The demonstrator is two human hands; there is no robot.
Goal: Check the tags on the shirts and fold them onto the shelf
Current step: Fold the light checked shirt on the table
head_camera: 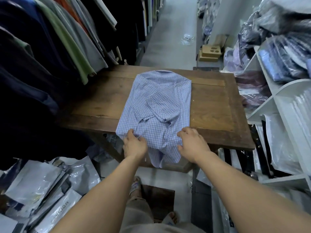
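Note:
A light blue checked shirt (159,105) lies partly folded on a brown wooden table (215,106), collar at the far end, sleeves folded inward. Its hem hangs over the near table edge. My left hand (134,143) pinches the shirt's lower left part at the table edge. My right hand (191,142) grips the lower right side of the hem, fingers curled into the cloth. White shelves (269,91) stand to the right, stuffed with bagged clothes.
Hanging garments (55,47) crowd the left side and overlap the table's left edge. Plastic-wrapped packages (42,185) are piled on the floor at lower left. Cardboard boxes (210,52) sit beyond the table in a narrow aisle. My feet are under the table's near edge.

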